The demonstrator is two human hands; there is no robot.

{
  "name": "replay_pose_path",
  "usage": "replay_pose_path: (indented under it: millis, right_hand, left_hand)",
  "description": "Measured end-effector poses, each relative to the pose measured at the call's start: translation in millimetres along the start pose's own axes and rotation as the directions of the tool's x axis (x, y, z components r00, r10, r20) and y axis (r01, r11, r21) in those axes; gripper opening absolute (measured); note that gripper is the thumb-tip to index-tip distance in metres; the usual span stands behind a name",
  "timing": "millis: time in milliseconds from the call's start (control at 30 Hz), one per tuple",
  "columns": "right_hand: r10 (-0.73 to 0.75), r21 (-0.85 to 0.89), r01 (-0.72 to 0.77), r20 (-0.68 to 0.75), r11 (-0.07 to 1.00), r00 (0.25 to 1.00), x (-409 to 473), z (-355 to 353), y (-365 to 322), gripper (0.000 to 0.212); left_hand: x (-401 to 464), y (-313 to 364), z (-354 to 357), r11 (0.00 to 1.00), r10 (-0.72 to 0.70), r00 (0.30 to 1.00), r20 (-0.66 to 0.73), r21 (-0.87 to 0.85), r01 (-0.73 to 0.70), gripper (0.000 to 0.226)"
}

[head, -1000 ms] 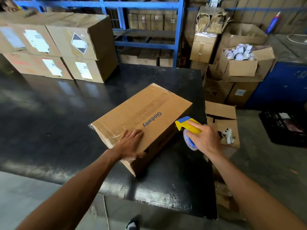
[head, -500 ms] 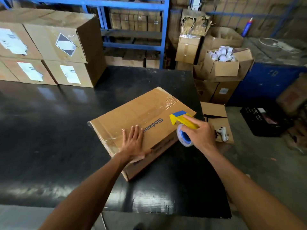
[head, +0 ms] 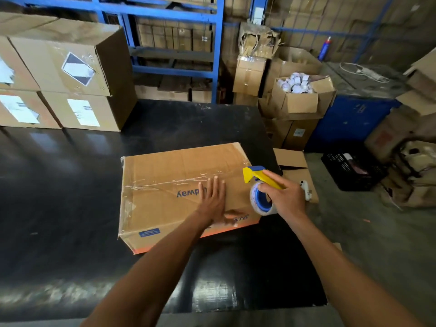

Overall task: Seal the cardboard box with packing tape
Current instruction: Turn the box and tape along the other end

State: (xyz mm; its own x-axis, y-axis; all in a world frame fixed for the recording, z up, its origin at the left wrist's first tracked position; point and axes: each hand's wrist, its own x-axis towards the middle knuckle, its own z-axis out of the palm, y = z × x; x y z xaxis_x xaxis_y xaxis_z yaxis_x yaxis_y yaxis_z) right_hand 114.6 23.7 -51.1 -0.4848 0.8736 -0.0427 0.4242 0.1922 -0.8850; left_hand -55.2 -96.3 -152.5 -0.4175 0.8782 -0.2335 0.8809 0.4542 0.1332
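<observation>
Cardboard box point(head: 179, 192) lying flat on black bench point(head: 70, 185), close to the bench's right edge and nearer its front than its back, one corner turned toward the front edge. Clear tape point(head: 169, 181) running across the box's top and down its left end, wrinkled in places. Left hand point(head: 212, 200) flat on the box top, fingers straight and held together, palm pressed down, partly covering blue printed lettering. Right hand point(head: 286, 197) wrapped around yellow-and-blue tape dispenser point(head: 259, 187), index finger extended along its yellow handle, the roll hanging at the box's right end, the dispenser's head at the top right edge of the box. Stacked cartons point(head: 70, 79) with white labels at the bench's back left corner. Beyond the right edge, on the floor, open carton of white rolls point(head: 299, 90) and black crate point(head: 351, 168). Blue shelving point(head: 174, 43) behind the bench.
</observation>
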Motion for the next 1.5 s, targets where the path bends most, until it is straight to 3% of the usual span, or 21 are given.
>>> replay_pose_path:
  millis: [100,200,267,400,500,600,700,800,933,1067,1167,1300,1367,1500]
  right_hand:
    - [-0.004,0.006,0.004,-0.016,1.0,1.0,-7.3,-13.2,-1.8,0.043]
    - [0.012,0.033,-0.011,-0.038,0.999,0.999,-13.9,-23.7,-1.7,0.042]
    - [0.032,0.041,-0.029,-0.056,0.999,0.998,-15.2,-27.6,2.3,0.042]
    - [0.041,0.034,-0.039,-0.071,0.999,0.997,-16.7,-30.4,5.6,0.04]
    - [0.036,0.059,-0.033,-0.043,0.998,0.998,-17.4,-31.7,2.7,0.04]
    - [0.028,0.076,-0.025,-0.033,0.997,0.999,-14.3,-32.8,-0.5,0.039]
    - [0.026,0.078,-0.022,-0.052,0.997,0.998,-11.2,-31.5,-2.0,0.041]
    - [0.023,0.06,-0.021,-0.046,0.998,0.999,-13.0,-35.5,-1.0,0.041]
    - [0.002,0.041,-0.001,-0.019,0.999,1.0,-12.7,-48.1,10.9,0.041]
    - [0.049,0.105,-0.046,-0.028,0.993,0.998,-6.4,-50.7,23.3,0.041]
    - [0.081,0.159,-0.079,-0.004,0.984,0.997,-2.7,-42.8,30.6,0.043]
    - [0.082,0.189,-0.085,0.023,0.978,0.996,-4.1,-34.9,33.4,0.043]
    - [0.078,0.191,-0.082,0.024,0.978,0.997,-3.9,-34.6,30.3,0.043]
    - [0.081,0.213,-0.087,0.038,0.973,0.996,0.3,-36.8,28.7,0.044]
  left_hand:
    - [9.0,3.7,10.7,1.0,0.008,0.999,-0.047,-0.02,-0.009,0.113]
    - [6.5,-16.1,17.3,0.993,0.109,0.994,0.021,0.033,-0.11,0.116]
    - [2.7,-28.9,17.9,0.97,0.214,0.976,-0.034,0.129,-0.208,0.121]
    - [-23.0,-67.8,19.7,0.9,0.421,0.907,-0.007,0.133,-0.416,0.118]
    - [-37.7,-98.6,14.7,0.864,0.494,0.869,0.037,0.089,-0.495,0.115]
    - [-36.8,-77.6,-7.7,0.925,0.369,0.926,0.082,0.058,-0.374,0.118]
    - [-32.3,-11.4,-16.5,0.996,0.064,0.998,0.01,-0.07,-0.063,0.127]
    - [-17.3,50.9,-11.4,0.954,-0.198,0.978,0.06,-0.219,0.207,0.129]
    - [-7.5,82.8,-2.9,0.928,-0.334,0.936,0.115,-0.136,0.347,0.128]
    - [-12.8,69.7,-1.8,0.968,-0.217,0.971,0.102,-0.103,0.227,0.124]
    - [-24.2,38.1,-1.6,0.999,0.035,0.994,0.107,0.01,-0.036,0.125]
    - [-30.2,-2.5,-14.7,0.925,0.326,0.92,0.218,0.13,-0.358,0.124]
    - [-26.0,-0.6,-17.4,0.913,0.346,0.911,0.223,0.143,-0.382,0.125]
    - [-20.2,45.7,12.1,0.983,0.178,0.983,0.049,0.04,-0.18,0.122]
